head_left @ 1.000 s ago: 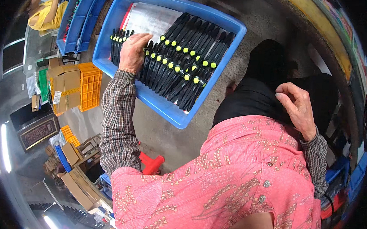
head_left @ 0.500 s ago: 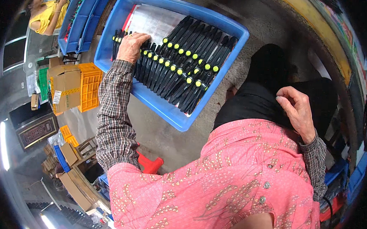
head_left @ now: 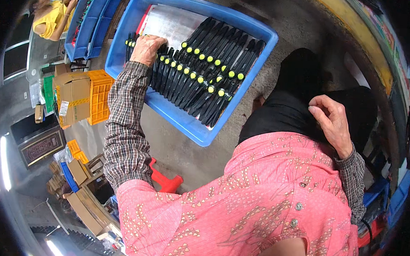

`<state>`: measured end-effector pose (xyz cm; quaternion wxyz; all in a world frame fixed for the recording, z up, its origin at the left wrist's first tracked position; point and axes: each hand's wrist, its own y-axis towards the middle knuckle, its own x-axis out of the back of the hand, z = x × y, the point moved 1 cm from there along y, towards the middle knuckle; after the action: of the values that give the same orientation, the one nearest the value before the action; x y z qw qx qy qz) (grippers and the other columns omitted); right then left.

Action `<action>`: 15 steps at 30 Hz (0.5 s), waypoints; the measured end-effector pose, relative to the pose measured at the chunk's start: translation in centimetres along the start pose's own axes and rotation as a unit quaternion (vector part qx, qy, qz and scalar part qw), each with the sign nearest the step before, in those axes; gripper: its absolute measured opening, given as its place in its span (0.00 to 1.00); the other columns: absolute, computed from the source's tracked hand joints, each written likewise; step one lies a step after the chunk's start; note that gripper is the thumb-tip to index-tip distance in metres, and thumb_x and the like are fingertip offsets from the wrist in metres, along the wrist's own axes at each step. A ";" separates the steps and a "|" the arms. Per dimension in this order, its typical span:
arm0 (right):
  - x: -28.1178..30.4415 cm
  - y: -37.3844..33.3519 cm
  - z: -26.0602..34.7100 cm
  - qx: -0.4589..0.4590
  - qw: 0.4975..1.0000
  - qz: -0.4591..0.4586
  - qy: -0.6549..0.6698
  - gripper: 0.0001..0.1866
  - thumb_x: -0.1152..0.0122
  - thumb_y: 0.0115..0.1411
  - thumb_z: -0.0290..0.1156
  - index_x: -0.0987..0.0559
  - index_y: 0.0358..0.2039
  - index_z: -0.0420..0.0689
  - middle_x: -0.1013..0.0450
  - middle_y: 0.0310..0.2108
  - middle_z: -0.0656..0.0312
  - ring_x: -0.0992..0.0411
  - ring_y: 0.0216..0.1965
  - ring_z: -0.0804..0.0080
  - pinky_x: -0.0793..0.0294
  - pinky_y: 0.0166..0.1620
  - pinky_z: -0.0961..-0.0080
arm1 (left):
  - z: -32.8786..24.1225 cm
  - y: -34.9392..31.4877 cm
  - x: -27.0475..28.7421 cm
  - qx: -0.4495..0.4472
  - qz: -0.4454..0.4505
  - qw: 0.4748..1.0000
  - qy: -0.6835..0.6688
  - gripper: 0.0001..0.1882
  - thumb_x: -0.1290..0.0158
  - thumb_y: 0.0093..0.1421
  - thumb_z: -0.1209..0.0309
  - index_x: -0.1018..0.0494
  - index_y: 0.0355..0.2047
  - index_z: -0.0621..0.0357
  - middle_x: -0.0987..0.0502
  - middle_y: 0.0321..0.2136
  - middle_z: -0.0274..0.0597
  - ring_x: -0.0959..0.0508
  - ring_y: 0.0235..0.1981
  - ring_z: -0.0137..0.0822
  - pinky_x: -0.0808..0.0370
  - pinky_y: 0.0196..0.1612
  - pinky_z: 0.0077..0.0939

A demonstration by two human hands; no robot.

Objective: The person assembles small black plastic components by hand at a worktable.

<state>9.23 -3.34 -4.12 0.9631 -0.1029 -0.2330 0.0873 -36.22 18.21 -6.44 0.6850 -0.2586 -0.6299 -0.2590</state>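
Note:
My left hand (head_left: 148, 49) reaches into a blue plastic tub (head_left: 186, 128) at the top middle. Its fingers bend down together over a long row of slim black tools (head_left: 184, 77), each with a round yellow-green spot; the fingertips and anything between them are hidden. A second, shorter row of such tools (head_left: 214, 43) lies beyond, on the right side of the tub. White sheet lining (head_left: 173, 25) with a red edge shows at the far left inside. Over the black trousers on my lap, my right hand (head_left: 333, 121) is curled closed, with nothing visible in it.
Left of the tub are a cardboard box (head_left: 73, 99) and an orange crate (head_left: 100, 96). Blue bins (head_left: 88, 27) stand behind them, near a person in yellow (head_left: 52, 18). A red plastic piece (head_left: 166, 179) sits below my left arm. A yellow-edged surface (head_left: 369, 39) curves along the right.
My left forearm has shifted slightly left, while the left hand stays over the same part of the row. The right hand has hardly moved.

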 end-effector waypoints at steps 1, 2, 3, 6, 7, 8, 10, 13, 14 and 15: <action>0.0 0.0 -0.1 0.006 1.000 -0.002 0.003 0.07 0.42 0.55 0.27 0.26 0.29 0.35 0.30 0.21 0.62 0.35 0.23 0.81 0.36 0.27 0.81 | 0.0 -0.1 0.0 0.017 0.005 1.000 -0.007 0.12 0.54 0.49 0.79 0.24 0.32 0.54 0.21 0.30 0.45 0.21 0.35 0.44 0.26 0.40 0.34; 0.0 -0.1 -0.2 0.006 1.000 -0.003 0.004 0.07 0.42 0.55 0.27 0.26 0.29 0.35 0.30 0.21 0.62 0.35 0.23 0.81 0.36 0.27 0.81 | 0.0 -0.2 -0.1 0.034 0.011 0.999 -0.013 0.12 0.53 0.49 0.79 0.23 0.32 0.53 0.21 0.30 0.45 0.21 0.35 0.44 0.26 0.40 0.34; 0.0 -0.2 -0.4 0.001 1.000 -0.001 0.002 0.08 0.42 0.55 0.27 0.26 0.29 0.35 0.30 0.21 0.62 0.35 0.23 0.81 0.36 0.27 0.81 | 0.1 -0.2 -0.1 0.021 0.016 0.999 -0.019 0.12 0.53 0.50 0.77 0.23 0.32 0.52 0.21 0.29 0.45 0.21 0.34 0.43 0.25 0.39 0.34; -0.1 -0.4 -0.6 0.000 1.000 0.005 0.001 0.08 0.42 0.55 0.28 0.26 0.29 0.35 0.30 0.21 0.62 0.35 0.22 0.81 0.36 0.27 0.81 | 0.3 0.5 -0.3 0.049 0.054 0.997 -0.033 0.10 0.53 0.53 0.76 0.22 0.32 0.52 0.21 0.27 0.46 0.21 0.31 0.44 0.24 0.36 0.34; -0.2 -0.5 -0.6 0.002 1.000 0.007 0.000 0.08 0.42 0.55 0.28 0.26 0.29 0.35 0.31 0.21 0.62 0.35 0.22 0.81 0.36 0.27 0.81 | 0.4 0.7 -0.3 0.056 0.063 0.996 -0.030 0.08 0.52 0.55 0.73 0.22 0.31 0.52 0.21 0.26 0.47 0.21 0.30 0.44 0.24 0.35 0.35; -0.1 -0.6 -0.6 0.002 1.000 0.007 0.000 0.08 0.42 0.55 0.28 0.26 0.29 0.35 0.31 0.21 0.62 0.35 0.22 0.81 0.36 0.27 0.81 | 0.5 1.1 -0.2 0.056 0.063 0.996 -0.030 0.08 0.52 0.55 0.73 0.22 0.31 0.52 0.21 0.26 0.47 0.21 0.30 0.44 0.24 0.35 0.35; -0.1 -0.8 -0.6 -0.006 1.000 0.013 -0.007 0.08 0.42 0.55 0.28 0.26 0.29 0.35 0.31 0.21 0.63 0.36 0.22 0.81 0.36 0.27 0.81 | 0.7 1.8 -0.1 0.104 0.137 0.984 -0.052 0.09 0.50 0.54 0.76 0.24 0.35 0.54 0.21 0.29 0.47 0.21 0.33 0.44 0.25 0.37 0.35; 0.0 -1.2 -0.8 -0.008 1.000 0.002 0.008 0.08 0.42 0.55 0.28 0.26 0.29 0.35 0.31 0.21 0.63 0.36 0.22 0.81 0.36 0.27 0.82 | 0.2 2.7 0.3 0.101 0.142 0.984 -0.019 0.05 0.47 0.54 0.73 0.24 0.32 0.54 0.21 0.28 0.45 0.21 0.32 0.43 0.25 0.36 0.34; 0.0 -1.4 -0.8 -0.009 1.000 0.004 0.009 0.08 0.42 0.55 0.28 0.26 0.29 0.35 0.31 0.21 0.63 0.36 0.22 0.81 0.36 0.27 0.82 | 0.2 2.8 0.2 0.104 0.148 0.984 -0.003 0.04 0.46 0.53 0.72 0.24 0.31 0.54 0.21 0.28 0.44 0.21 0.32 0.42 0.25 0.35 0.34; 0.0 -1.5 -0.8 -0.013 1.000 0.001 0.007 0.08 0.42 0.55 0.28 0.26 0.29 0.35 0.31 0.21 0.64 0.36 0.22 0.82 0.36 0.27 0.82 | 0.5 2.9 -0.5 0.118 0.145 0.982 -0.006 0.03 0.46 0.53 0.72 0.25 0.30 0.53 0.21 0.27 0.44 0.21 0.32 0.42 0.25 0.35 0.34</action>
<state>9.74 -4.91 -4.46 0.9631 -0.1162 -0.2275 0.0846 -34.66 20.68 -7.00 0.7372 -0.2665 -0.6158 -0.0793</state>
